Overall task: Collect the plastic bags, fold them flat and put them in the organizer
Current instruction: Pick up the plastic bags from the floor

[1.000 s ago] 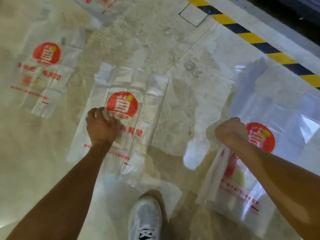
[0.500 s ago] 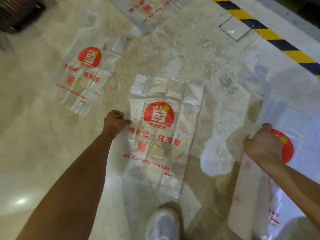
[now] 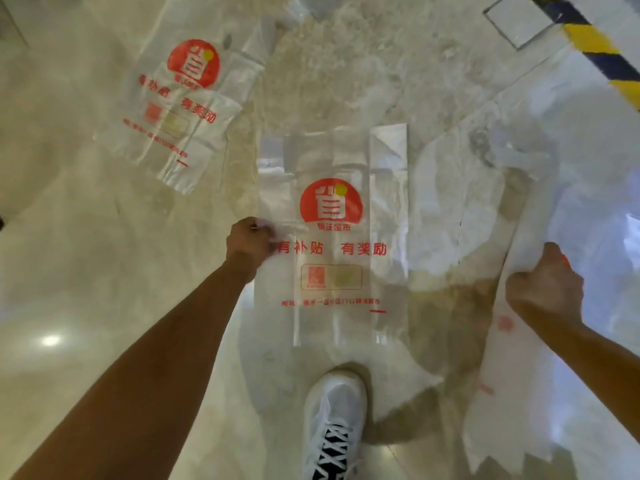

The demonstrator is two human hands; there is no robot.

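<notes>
Down on the pale marble floor [image 3: 104, 265], three clear plastic bags were in sight, each printed with a red round logo and red lettering. The middle bag [image 3: 334, 237] lay flat and lengthwise, handles pointing away from the person, its near end just beyond the toe of a white shoe [image 3: 334, 420] with black laces. The person's left hand [image 3: 247, 239] was at that bag's left edge, about halfway along, fingers curled over the plastic and pinching it (the fingertips themselves were blurred behind the film, so how much they held I could not tell).

Off to the right, the right hand [image 3: 545, 287] gripped a second bag [image 3: 519, 341], closed around its edge with the knuckles up. That bag was partly lifted from the floor: the stretch below the hand hung or trailed toward the lower right, its bottom edge ragged-looking, and the upper part spread away behind the hand, glaring white under the light. Only a sliver of its red print showed beside the fingers.

The third bag [image 3: 187, 109] rested well apart from both hands, toward the far left, turned at a slight angle and somewhat wrinkled, nobody touching it.

At the far right corner ran a yellow-and-black hazard stripe [image 3: 595, 46], with a square floor hatch [image 3: 519, 19] just beside it.
</notes>
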